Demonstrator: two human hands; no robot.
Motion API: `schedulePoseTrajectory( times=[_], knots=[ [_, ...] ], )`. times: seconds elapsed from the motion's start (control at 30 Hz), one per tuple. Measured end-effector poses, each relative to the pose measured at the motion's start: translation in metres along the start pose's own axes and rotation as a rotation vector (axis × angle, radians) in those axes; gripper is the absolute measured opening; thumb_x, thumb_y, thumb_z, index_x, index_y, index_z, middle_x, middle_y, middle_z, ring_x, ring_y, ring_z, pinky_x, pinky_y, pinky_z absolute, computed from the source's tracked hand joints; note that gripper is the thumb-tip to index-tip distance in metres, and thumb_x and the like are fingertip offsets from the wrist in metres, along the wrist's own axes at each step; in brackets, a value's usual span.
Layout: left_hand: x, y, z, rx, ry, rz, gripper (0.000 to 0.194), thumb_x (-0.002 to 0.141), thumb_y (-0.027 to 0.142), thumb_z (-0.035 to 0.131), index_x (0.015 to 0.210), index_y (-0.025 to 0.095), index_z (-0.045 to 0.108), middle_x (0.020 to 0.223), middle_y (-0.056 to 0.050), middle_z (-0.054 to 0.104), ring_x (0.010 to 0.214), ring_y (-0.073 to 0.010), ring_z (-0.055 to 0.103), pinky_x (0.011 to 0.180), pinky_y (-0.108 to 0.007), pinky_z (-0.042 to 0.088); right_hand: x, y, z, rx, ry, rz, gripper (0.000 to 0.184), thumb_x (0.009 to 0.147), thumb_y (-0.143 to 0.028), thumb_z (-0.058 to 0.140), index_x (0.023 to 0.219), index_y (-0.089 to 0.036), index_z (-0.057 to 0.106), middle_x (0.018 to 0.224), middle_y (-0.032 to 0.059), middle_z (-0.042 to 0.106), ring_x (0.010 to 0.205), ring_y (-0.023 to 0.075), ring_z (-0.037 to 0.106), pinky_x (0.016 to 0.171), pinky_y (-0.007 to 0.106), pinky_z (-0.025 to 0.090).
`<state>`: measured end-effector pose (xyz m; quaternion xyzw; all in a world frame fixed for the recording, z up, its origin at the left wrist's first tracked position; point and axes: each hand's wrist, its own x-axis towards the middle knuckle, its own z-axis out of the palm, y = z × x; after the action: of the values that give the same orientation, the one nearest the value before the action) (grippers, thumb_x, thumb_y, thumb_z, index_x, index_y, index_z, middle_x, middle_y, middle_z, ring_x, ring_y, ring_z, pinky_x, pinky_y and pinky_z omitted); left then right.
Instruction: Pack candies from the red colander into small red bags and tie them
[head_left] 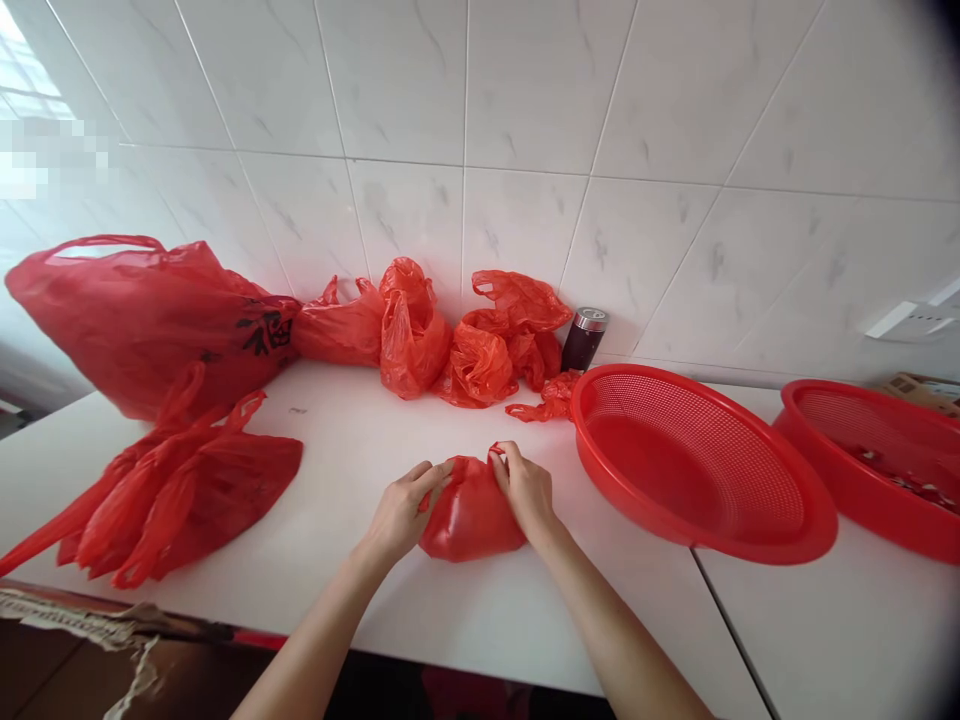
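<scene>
In front of me on the white table sits a small filled red plastic bag (476,515), its contents hidden by the plastic. My left hand (409,508) is closed on the bag's upper left side. On the other side, my right hand (523,485) pinches a gathered end of the bag between thumb and fingers, with a little tip of plastic poking up. The bag rests on the tabletop between both hands. Nearest to my right hand is an empty red plastic basin-shaped strainer (645,465) with perforated sides.
A big stuffed red bag (150,325) and a pile of flat red bags (195,490) lie at left. Several crumpled red bags (412,330) line the tiled wall beside a dark jar (584,340). Another red strainer (862,460) with small pieces inside stands far right on the white table (300,590).
</scene>
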<state>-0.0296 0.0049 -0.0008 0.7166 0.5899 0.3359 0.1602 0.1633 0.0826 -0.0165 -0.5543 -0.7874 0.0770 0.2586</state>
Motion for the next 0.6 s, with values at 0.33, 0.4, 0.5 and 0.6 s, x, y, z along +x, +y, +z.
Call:
schedulePoseTrajectory(
  times=[0.33, 0.4, 0.5, 0.6],
  knots=[
    [0.003, -0.012, 0.018, 0.302, -0.141, -0.274, 0.062, 0.083, 0.007, 0.036, 0.136, 0.036, 0.051, 0.103, -0.002, 0.072, 0.080, -0.0190, 0.066, 0.065, -0.028, 0.046, 0.025, 0.031, 0.020, -0.178, -0.030, 0.076, 0.026, 0.100, -0.035, 0.038, 0.102, -0.023, 0.061, 0.078, 0.0039, 0.067, 0.072, 0.0161, 0.060, 0.057, 0.024, 0.027],
    [0.006, -0.012, 0.024, 0.352, -0.121, -0.290, 0.064, 0.080, 0.005, 0.038, 0.135, 0.035, 0.052, 0.093, -0.004, 0.070, 0.075, -0.0198, 0.063, 0.065, -0.029, 0.043, 0.025, 0.032, 0.022, -0.202, -0.045, 0.090, 0.026, 0.100, -0.035, 0.038, 0.100, -0.022, 0.061, 0.078, 0.0044, 0.067, 0.075, 0.0168, 0.060, 0.058, 0.025, 0.028],
    [0.008, -0.014, 0.031, 0.400, -0.080, -0.275, 0.055, 0.086, 0.008, 0.036, 0.131, 0.033, 0.058, 0.093, -0.008, 0.065, 0.084, -0.0221, 0.058, 0.075, -0.035, 0.042, 0.025, 0.032, 0.022, -0.224, -0.051, 0.125, 0.025, 0.100, -0.034, 0.038, 0.098, -0.021, 0.060, 0.081, 0.0059, 0.068, 0.082, 0.0183, 0.061, 0.059, 0.026, 0.029],
    [0.006, -0.016, 0.029, 0.390, -0.045, -0.248, 0.051, 0.090, 0.012, 0.034, 0.130, 0.032, 0.059, 0.102, -0.011, 0.063, 0.093, -0.0249, 0.054, 0.086, -0.042, 0.039, 0.025, 0.033, 0.021, -0.225, -0.044, 0.175, 0.023, 0.101, -0.029, 0.035, 0.103, -0.020, 0.056, 0.082, 0.0069, 0.068, 0.081, 0.0180, 0.062, 0.058, 0.026, 0.027]
  ],
)
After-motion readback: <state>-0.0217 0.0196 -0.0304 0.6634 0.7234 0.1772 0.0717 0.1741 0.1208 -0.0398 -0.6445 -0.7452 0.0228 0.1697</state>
